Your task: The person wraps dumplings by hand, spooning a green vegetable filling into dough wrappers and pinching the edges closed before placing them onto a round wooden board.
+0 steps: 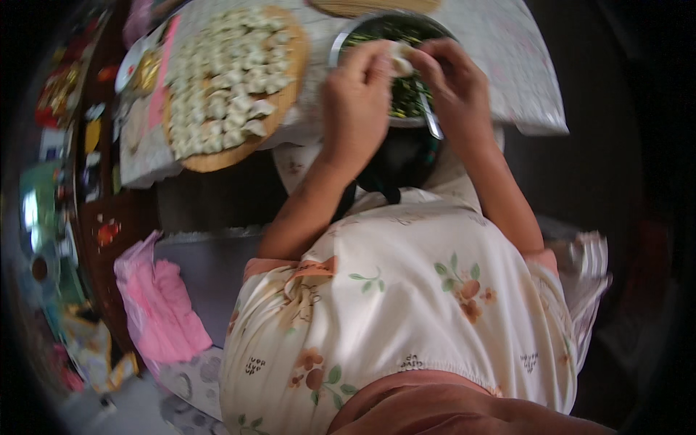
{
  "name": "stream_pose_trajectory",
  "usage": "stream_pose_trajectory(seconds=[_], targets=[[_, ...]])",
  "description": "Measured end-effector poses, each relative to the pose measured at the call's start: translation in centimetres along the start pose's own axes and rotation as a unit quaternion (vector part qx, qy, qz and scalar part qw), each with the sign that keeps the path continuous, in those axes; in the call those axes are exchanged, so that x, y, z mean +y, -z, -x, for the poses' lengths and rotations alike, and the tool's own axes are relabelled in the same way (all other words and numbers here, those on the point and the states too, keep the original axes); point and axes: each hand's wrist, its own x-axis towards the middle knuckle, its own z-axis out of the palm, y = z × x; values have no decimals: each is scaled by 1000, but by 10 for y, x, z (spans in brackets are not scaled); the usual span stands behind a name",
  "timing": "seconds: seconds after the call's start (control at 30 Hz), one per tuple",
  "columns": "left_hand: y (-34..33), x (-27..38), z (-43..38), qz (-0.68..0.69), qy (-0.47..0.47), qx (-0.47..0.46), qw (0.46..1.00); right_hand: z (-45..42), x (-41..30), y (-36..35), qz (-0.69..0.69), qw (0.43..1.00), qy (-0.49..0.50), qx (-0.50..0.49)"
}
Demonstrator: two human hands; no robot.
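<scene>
Between the fingertips of both hands is a pale dough dumpling (401, 61). My left hand (359, 87) pinches its left side, and my right hand (455, 76) has hold of its right side. Below them stands a metal bowl (338, 46) with chopped green filling (405, 98) in it. A metal spoon or similar utensil (430, 117) leans out over the bowl's near rim, beside my right wrist. To the left, a round wooden board (296, 70) carries rows of folded dumplings (228, 81). My hands hide part of the bowl, and the dumpling is slightly blurred.
A patterned cloth (511, 70) covers the table. At its far edge lies a round slatted mat (375, 5). A white plate (126, 68) is beyond the board on the left. Pink cloth in a plastic bag (168, 315) rests on the seat to my left.
</scene>
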Motion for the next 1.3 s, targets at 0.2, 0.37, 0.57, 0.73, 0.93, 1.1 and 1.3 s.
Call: stream_pose_trajectory(seconds=[0.2,0.37,0.57,0.73,0.93,1.1,1.3], targets=[[17,-8,-11,-116,-113,23,986,-11,2,-9,71,996,48,-14],[118,-48,-39,-214,-50,91,971,-14,-10,-19,42,999,15,-20],[331,-157,-110,-546,-78,197,811,-18,1,14,57,997,-9,-56],[392,-238,-141,-573,50,181,798,-18,2,14,184,983,-26,-4],[399,-280,-153,-474,129,175,853,-20,7,14,220,975,-34,-14],[411,-270,-174,-551,120,178,806,-17,8,21,235,972,-9,-8],[316,-218,-232,-370,-31,44,927,-21,-6,9,252,962,23,-98]])
